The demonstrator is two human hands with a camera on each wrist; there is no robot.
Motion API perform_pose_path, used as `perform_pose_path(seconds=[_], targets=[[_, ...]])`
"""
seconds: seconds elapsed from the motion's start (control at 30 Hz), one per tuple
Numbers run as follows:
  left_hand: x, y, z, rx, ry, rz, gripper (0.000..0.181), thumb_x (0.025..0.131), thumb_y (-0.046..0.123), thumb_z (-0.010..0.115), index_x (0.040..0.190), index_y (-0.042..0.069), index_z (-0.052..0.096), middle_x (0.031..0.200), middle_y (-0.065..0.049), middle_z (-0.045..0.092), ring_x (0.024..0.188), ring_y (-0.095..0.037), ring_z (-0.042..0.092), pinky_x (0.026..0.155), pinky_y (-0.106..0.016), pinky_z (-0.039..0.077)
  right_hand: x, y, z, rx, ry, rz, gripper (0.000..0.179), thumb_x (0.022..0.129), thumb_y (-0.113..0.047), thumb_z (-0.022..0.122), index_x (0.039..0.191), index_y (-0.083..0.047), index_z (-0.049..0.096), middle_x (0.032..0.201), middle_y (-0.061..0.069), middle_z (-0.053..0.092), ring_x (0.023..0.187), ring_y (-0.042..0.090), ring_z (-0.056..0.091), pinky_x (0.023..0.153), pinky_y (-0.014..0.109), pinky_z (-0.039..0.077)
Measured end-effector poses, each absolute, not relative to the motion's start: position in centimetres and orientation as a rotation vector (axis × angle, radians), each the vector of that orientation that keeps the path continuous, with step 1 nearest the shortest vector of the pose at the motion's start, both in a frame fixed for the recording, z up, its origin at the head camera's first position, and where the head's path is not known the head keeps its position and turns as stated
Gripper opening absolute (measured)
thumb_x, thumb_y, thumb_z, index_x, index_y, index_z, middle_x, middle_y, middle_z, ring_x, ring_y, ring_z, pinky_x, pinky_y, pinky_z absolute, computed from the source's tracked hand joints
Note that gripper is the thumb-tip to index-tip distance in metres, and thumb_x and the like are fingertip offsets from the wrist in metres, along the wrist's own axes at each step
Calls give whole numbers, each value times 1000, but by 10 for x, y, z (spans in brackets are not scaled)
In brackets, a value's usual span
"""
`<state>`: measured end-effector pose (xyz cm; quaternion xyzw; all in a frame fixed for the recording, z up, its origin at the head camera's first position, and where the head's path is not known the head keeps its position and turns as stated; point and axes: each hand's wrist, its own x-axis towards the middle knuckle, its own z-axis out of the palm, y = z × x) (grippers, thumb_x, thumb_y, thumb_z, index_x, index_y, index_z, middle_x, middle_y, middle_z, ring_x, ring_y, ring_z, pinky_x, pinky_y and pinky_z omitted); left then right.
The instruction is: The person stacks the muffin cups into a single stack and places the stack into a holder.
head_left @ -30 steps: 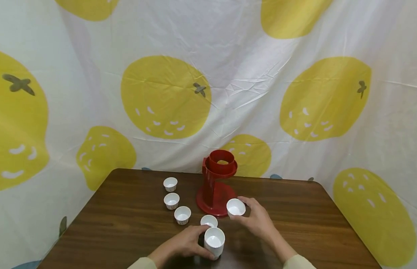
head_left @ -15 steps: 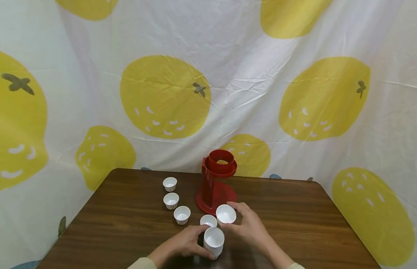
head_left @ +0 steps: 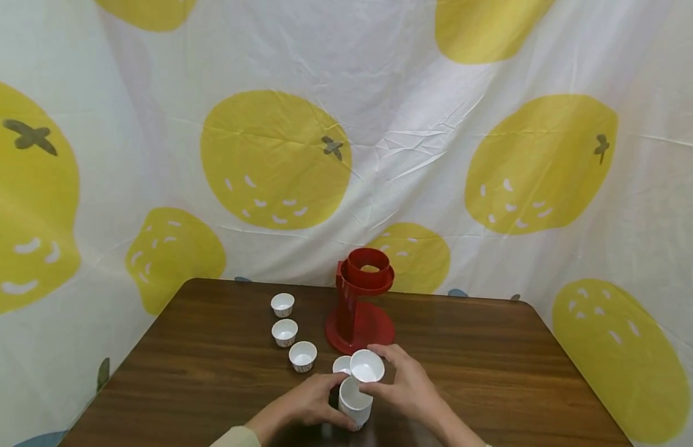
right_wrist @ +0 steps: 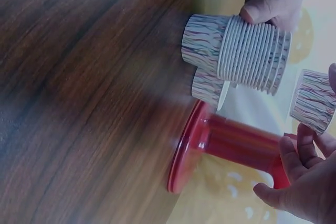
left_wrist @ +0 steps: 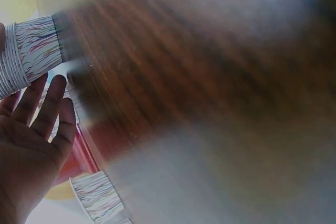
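Observation:
My left hand (head_left: pixel 313 400) grips a nested stack of small white paper cups (head_left: pixel 354 403) near the front of the table. In the right wrist view the stack (right_wrist: pixel 247 53) shows many close rims and streaky coloured sides. With my right hand (head_left: pixel 408 388) I hold a single paper cup (head_left: pixel 367 367) by its sides, mouth up. It is just above and behind the stack, overlapping the stack's rim in the head view; the right wrist view shows a gap between them. Another paper cup (head_left: pixel 341 365) stands behind the stack, partly hidden.
A red stand (head_left: pixel 346 316) with a round base and a ring-shaped top rises behind the hands. Three more paper cups, a near one (head_left: pixel 303 357), a middle one (head_left: pixel 285 333) and a far one (head_left: pixel 282 305), stand left of it. A lemon-print cloth (head_left: pixel 391 155) hangs behind the table (head_left: pixel 492 347).
My right hand has carried its paper cup left and toward me, from beside the red stand to above the stack. The left hand and the stack have stayed in place.

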<state>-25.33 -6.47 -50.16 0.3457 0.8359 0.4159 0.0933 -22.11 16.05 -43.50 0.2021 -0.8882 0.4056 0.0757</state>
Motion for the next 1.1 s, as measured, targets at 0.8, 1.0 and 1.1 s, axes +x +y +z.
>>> perform_pose_path(seconds=[0.8, 1.0, 1.1], targets=[[-253, -65, -503, 1027, 2494, 1228, 54, 69, 32, 91, 115, 22, 64, 102, 17, 65, 95, -1, 58, 89, -26, 47, -212, 156, -454, 698, -2687, 1219, 66, 74, -45, 85, 125, -9, 65, 115, -7, 62, 105, 14, 58, 90, 38, 46], [-253, -65, -504, 1042, 2497, 1231, 54, 69, 32, 91, 115, 21, 65, 102, 17, 65, 94, -1, 58, 88, -26, 47, -212, 156, -460, 713, -2702, 1250, 67, 75, -44, 85, 127, -8, 64, 119, -5, 62, 109, 15, 57, 93, 39, 46], [-254, -65, -504, 1039, 2497, 1233, 53, 69, 32, 91, 114, 21, 65, 100, 17, 65, 93, -1, 58, 87, -25, 47, -212, 156, -462, 724, -2698, 1251, 67, 75, -43, 85, 128, -8, 63, 120, -5, 62, 109, 17, 57, 93, 38, 46]])
